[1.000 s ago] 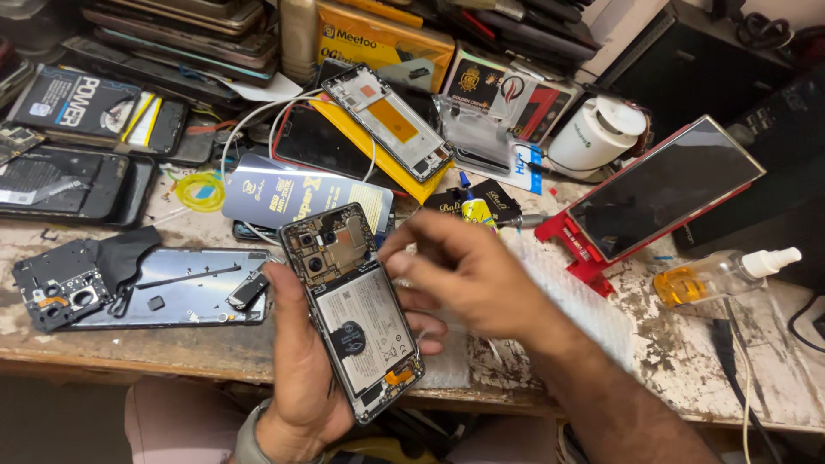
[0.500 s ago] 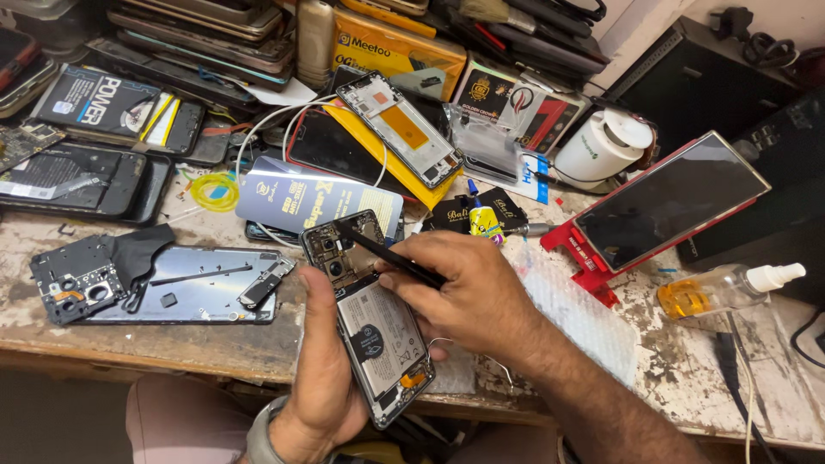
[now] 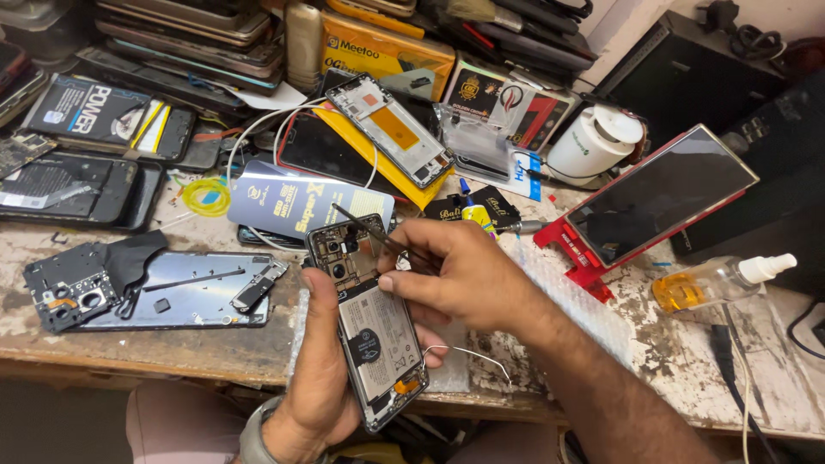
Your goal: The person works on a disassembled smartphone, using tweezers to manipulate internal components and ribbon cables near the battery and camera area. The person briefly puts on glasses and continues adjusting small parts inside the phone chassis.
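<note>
I see my left hand wrapped around an opened phone, its back removed, held tilted just above the near edge of the worn tabletop. My right hand has its fingers pinched shut on thin dark tweezers, whose tip rests at the phone's upper circuit area. To the left lies a detached back cover; to the right, a red-framed screen leans on a red stand.

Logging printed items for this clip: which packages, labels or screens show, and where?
Yellow carton: back centre, flat box.
Blue-silver packet: behind the opened phone, flat rectangle.
Black packet: back left, white lettering.
Red-framed screen: right, dark, propped on a red stand.
</note>
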